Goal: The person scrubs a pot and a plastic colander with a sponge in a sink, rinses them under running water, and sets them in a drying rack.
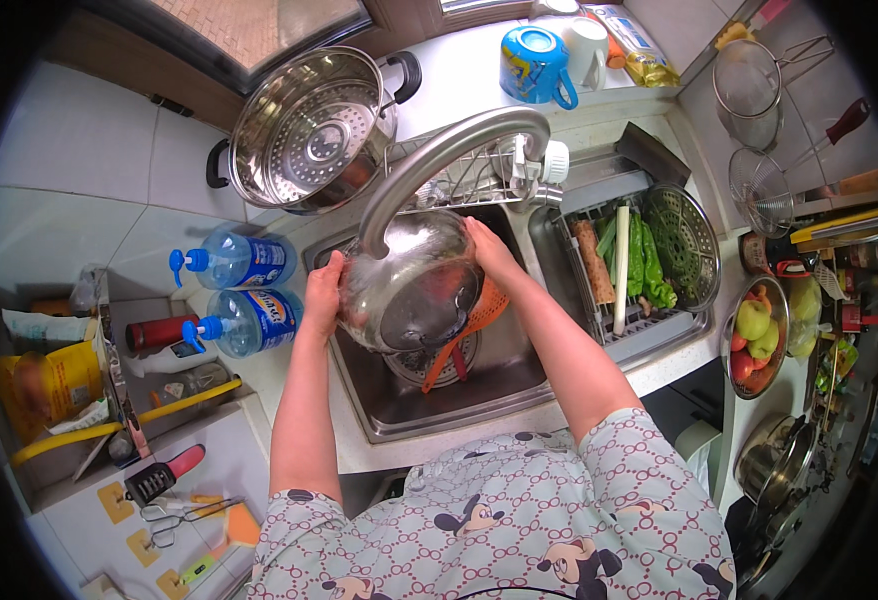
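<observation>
Both my hands hold a shiny stainless-steel bowl (424,292) over the left sink basin (510,364). Its wet, rounded outside and flat base face up toward me. My left hand (323,296) grips the bowl's left side and my right hand (490,247) its upper right side. The mouth of the curved faucet (454,154) is right above the bowl, and water sprays over the metal. Partly hidden beneath it are an orange plastic colander (488,306) and the round drain strainer (407,369).
A steel steamer pot (311,135) stands behind left, near two blue pump bottles (248,259) (255,322). In the right basin, a rack holds green peppers (638,259), a white stalk (621,274) and a brown root (593,262), beside a perforated steamer plate (680,247). Upturned mugs (533,64) line the sill.
</observation>
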Available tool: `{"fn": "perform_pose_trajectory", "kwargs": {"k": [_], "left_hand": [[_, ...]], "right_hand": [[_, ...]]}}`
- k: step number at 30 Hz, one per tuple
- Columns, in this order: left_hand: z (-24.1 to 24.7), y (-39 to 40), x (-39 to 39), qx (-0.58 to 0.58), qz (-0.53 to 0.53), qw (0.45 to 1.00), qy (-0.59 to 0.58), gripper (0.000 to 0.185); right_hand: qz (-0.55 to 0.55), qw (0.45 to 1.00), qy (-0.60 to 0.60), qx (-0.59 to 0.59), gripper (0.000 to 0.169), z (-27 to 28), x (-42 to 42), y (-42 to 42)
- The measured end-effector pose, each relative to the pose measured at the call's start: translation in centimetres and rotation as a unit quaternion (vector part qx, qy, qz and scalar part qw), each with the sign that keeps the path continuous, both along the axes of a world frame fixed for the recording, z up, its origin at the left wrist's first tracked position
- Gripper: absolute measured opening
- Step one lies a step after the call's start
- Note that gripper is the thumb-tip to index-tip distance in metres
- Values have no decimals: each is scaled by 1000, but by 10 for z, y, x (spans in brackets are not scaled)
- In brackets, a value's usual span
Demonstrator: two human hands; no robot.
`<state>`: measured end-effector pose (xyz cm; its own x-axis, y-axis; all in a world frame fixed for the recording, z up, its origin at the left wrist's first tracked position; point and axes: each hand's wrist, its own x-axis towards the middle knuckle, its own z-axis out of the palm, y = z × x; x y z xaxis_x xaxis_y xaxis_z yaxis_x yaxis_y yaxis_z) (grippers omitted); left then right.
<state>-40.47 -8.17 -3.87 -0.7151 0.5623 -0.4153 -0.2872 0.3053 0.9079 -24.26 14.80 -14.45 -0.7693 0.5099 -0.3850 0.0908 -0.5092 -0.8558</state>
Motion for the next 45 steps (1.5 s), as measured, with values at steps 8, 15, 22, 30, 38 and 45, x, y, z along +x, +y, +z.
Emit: {"fn": "perform_pose_trajectory", "kwargs": {"k": [8,15,22,30,38,45], "left_hand": [[-25,-22,6,19,37,998,-48,52],[-13,-22,37,-10,131,991,-41,54],[-1,-18,66,-24,207,977,-56,54],[13,2,83,-17,203,977,-66,53],[7,13,68,-28,194,976,-93,61],[-9,10,59,18,191,970,-147,61]], "right_hand": [[22,992,-54,114,49,7,10,-19],[43,887,-57,456,46,78,-17,-56],[114,849,62,512,28,95,-37,-74],[-38,912,97,397,11,89,-6,-44],[-313,866,-59,385,16,27,57,57],[-259,847,-175,431,39,16,34,126]]}}
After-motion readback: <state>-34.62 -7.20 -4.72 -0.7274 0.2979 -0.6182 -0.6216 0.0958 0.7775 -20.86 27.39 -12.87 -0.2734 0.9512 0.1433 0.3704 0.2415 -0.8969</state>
